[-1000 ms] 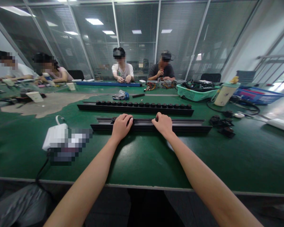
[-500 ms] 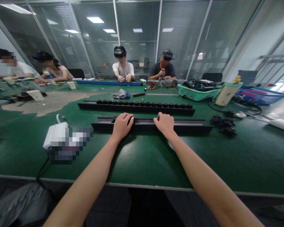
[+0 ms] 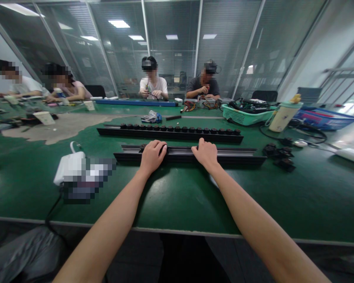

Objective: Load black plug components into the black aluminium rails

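My left hand (image 3: 152,157) and my right hand (image 3: 205,154) rest side by side on a long black metal rail (image 3: 233,157), fingers curled over its top edge. A small dark part shows under my left fingertips, mostly hidden. Just beyond lies a second black rail (image 3: 170,135) carrying a row of several round black knobs (image 3: 177,129). Neither hand touches it. Both rails lie across a green work table (image 3: 177,204).
To the left stands a white power adapter (image 3: 73,165) beside a blurred object. Loose black parts (image 3: 279,158) lie to the right, with a green basket of wires (image 3: 247,116) and a bottle (image 3: 284,116) beyond. Co-workers sit along the far and left table sides.
My hands stay on the near rail with little movement. The view has shifted slightly, and a co-worker across the table has raised a hand holding a small tool.
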Motion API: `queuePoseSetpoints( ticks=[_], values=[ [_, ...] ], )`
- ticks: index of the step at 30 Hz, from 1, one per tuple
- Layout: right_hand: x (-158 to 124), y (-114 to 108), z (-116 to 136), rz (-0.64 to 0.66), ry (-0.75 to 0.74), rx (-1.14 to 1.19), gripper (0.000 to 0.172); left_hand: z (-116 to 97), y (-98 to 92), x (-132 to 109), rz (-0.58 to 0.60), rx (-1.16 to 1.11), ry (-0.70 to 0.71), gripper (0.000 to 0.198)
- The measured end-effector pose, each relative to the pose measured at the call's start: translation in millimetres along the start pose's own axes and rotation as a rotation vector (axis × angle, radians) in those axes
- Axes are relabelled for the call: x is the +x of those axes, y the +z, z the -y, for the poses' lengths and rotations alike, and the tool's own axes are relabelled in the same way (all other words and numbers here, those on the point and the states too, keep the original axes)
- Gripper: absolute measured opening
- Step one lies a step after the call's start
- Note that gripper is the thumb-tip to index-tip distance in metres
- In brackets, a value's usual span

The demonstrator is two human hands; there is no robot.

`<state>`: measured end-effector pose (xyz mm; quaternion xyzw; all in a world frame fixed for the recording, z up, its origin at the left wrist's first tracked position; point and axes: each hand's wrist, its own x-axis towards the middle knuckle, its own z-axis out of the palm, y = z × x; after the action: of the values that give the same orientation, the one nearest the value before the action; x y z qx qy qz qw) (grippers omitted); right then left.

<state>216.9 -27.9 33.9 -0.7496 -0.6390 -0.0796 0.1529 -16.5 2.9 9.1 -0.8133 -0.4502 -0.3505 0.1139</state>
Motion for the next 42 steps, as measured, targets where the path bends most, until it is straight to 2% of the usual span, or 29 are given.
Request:
queuePoseSetpoints(
  ticks=[9,14,17,20,23,26,31,36,42],
  values=[
    [5.6,-10.6,-4.0,0.155,0.016,0.054,0.034,-0.5,-2.2,0.1,-0.003,0.003,-0.003,0.035],
    [13.2,-14.0,-10.9,0.256,-0.074,0.037,0.034,0.6,-2.5,-1.4,-0.008,0.006,-0.004,0.035],
    [13.3,-8.3,-20.9,0.213,-0.152,0.051,0.034,1.2,-2.4,-2.1,-0.017,0.014,0.0,0.035],
    [8.9,3.3,-34.6,0.139,-0.224,0.198,0.032,1.8,-1.9,-2.4,-0.013,0.012,-0.004,0.035],
    [3.3,15.4,-45.5,0.019,-0.244,0.31,0.034,2.2,-0.6,-2.1,-0.003,0.008,-0.009,0.034],
    [0.4,21.7,-48.7,-0.044,-0.25,0.346,0.035,2.0,0.5,-1.3,-0.002,0.009,-0.012,0.034],
    [1.9,19.9,-48.5,-0.052,-0.264,0.342,0.032,0.8,1.0,0.6,0.002,0.013,-0.012,0.036],
    [3.7,15.9,-60.0,-0.054,-0.303,0.227,0.032,0.3,1.0,1.9,0.004,0.008,-0.01,0.037],
    [2.4,8.2,-68.4,-0.016,-0.258,0.158,0.031,-0.6,0.6,2.6,0.006,-0.011,-0.014,0.037]
  ],
)
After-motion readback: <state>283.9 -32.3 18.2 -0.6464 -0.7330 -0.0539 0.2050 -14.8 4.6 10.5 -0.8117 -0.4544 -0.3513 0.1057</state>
